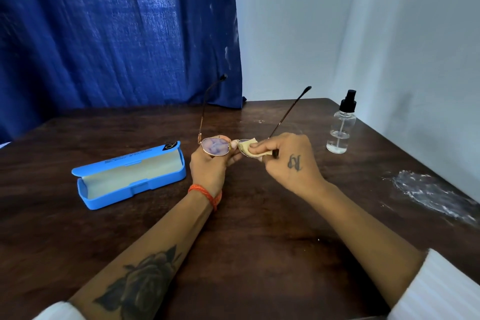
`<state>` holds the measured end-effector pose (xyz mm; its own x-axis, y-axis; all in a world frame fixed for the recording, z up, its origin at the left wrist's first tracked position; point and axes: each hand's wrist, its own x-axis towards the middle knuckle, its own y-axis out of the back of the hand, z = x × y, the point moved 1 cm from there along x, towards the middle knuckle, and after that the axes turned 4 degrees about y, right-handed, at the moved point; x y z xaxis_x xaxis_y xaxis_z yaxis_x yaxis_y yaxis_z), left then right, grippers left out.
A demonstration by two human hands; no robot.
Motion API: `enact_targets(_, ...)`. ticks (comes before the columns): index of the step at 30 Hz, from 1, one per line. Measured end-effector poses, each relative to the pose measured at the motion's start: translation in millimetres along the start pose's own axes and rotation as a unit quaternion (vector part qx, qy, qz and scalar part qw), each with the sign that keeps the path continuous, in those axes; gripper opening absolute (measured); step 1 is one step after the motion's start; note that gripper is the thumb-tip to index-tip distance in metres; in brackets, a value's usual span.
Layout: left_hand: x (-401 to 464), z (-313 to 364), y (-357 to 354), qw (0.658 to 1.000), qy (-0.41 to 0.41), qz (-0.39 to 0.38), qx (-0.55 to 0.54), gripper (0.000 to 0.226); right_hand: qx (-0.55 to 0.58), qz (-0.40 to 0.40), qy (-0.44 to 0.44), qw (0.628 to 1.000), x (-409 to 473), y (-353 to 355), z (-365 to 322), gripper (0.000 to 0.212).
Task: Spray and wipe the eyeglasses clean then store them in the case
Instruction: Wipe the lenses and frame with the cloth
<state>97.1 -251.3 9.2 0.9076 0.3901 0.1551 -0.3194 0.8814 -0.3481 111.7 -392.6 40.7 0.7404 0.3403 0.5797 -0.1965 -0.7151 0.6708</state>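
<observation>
Eyeglasses (215,147) held above table (259,241) middle; my left hand (211,166) pinches left lens rim; right hand (288,161) pinches cloth (250,149) over other lens; I'd rub lightly, support frame; case (130,176) open toward left edge.

White sleeves (439,291), orange wrist thread (205,191), rose forearm tattoo (141,283).

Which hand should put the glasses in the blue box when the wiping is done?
Probably the left hand. It already holds the eyeglasses by the frame and is nearer the open case. The right hand is busy pinching the cloth on a lens.
</observation>
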Motion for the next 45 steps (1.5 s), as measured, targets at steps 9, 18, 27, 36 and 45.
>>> enact_targets(9, 3.3, -1.9, -0.1, 1.000, 0.004, -0.003, -0.007, 0.013, -0.112, 0.028, 0.064, 0.991, -4.5, -5.8, -5.0, 0.033)
enact_targets(18, 2.4, -3.2, 2.1, 1.000, -0.015, 0.006, 0.017, 0.010, 0.026, -0.020, -0.035, 0.999, -0.4, -1.6, -1.9, 0.024)
enact_targets(27, 6.1, -4.5, 2.3, 1.000, -0.010, 0.000, 0.008, 0.016, -0.107, 0.022, 0.042, 0.993, -5.3, -3.9, -3.4, 0.035)
enact_targets(36, 7.2, -6.6, 4.6, 0.999, -0.021, 0.013, 0.029, 0.013, 0.059, -0.015, -0.002, 0.998, -1.2, -5.3, -5.8, 0.032)
enact_targets(45, 6.2, -5.2, 2.1, 0.999, -0.018, 0.007, 0.043, 0.011, -0.123, 0.016, 0.059, 0.991, -6.7, -3.9, -6.0, 0.035)
